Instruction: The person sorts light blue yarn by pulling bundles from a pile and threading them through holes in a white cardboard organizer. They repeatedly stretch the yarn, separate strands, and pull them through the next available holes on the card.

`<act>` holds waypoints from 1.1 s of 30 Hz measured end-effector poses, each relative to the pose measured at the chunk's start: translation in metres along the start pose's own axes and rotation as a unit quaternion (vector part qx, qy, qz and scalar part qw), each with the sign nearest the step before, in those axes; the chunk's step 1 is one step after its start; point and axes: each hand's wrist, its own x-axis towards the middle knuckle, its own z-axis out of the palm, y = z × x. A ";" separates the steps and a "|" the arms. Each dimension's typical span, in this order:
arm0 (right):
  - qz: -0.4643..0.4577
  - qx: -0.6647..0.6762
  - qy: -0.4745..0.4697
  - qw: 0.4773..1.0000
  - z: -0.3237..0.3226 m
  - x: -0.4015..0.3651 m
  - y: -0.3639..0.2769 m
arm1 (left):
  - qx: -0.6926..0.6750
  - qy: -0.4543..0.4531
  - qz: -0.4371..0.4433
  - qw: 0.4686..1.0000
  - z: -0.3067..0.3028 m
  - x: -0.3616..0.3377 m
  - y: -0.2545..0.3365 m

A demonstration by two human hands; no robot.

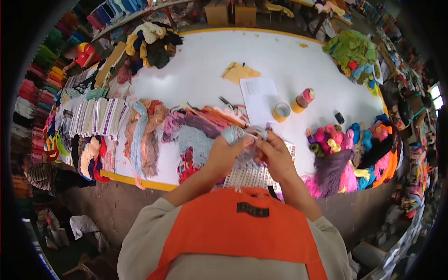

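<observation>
Wide white worktable point(196, 70), yarn heaped everywhere. The left hand point(226, 154) and right hand point(275, 156) are both pinching tight on a pale grey-blue wool skein point(233, 134), and it's hanging in the grip just above a white sample card point(247, 176). Looks like they're winding it, and another turn calls for even tension.

Your left hand point(225, 154) and right hand point(275, 154) are pinching a pale blue-grey yarn bundle point(245, 134) between them above the white table point(200, 70), both closed on the strands. A card of yarn samples point(249, 175) is lying just beneath your hands. Loose skeins in orange and purple point(196, 123) are sprawling to the left, pink and teal skeins point(347, 149) are piling up to the right, and a tape roll point(281, 112) is sitting beyond on a paper sheet point(258, 93).
</observation>
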 end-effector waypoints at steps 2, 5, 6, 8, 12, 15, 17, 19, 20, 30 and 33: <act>0.020 0.028 0.004 0.999 -0.003 0.002 -0.003 | -0.120 -0.017 -0.001 0.993 -0.001 0.000 0.000; 0.008 0.031 -0.001 0.999 -0.006 0.005 0.000 | -0.212 -0.027 -0.023 0.977 0.001 -0.003 0.011; 0.004 0.018 0.000 1.000 -0.006 0.006 0.001 | -0.219 -0.044 -0.031 0.974 0.004 -0.005 0.018; -0.007 -0.026 0.012 1.000 -0.002 0.004 0.003 | -0.229 -0.061 -0.042 0.971 0.006 -0.007 0.017; -0.020 -0.068 0.011 0.997 0.004 0.004 0.006 | -0.134 -0.038 0.003 0.990 0.003 -0.004 -0.001; -0.026 -0.055 0.016 0.998 0.005 0.005 0.010 | -0.111 -0.031 0.022 0.993 0.003 -0.003 -0.004; -0.028 -0.038 0.024 0.999 0.004 0.004 0.013 | -0.139 -0.023 0.018 0.990 0.002 -0.004 -0.006; -0.019 -0.022 0.029 0.999 0.003 0.004 0.013 | -0.175 -0.030 0.002 0.984 -0.002 -0.003 -0.008; -0.018 -0.022 0.029 0.999 0.002 0.005 0.013 | -0.175 -0.030 0.002 0.984 -0.002 -0.003 -0.008; 0.030 -0.183 -0.059 0.981 -0.011 -0.026 0.007 | -0.166 0.030 -0.035 0.985 -0.042 -0.005 0.026; 0.046 -0.047 0.007 0.998 -0.064 -0.036 0.006 | -0.238 0.100 -0.001 0.966 -0.121 -0.003 0.037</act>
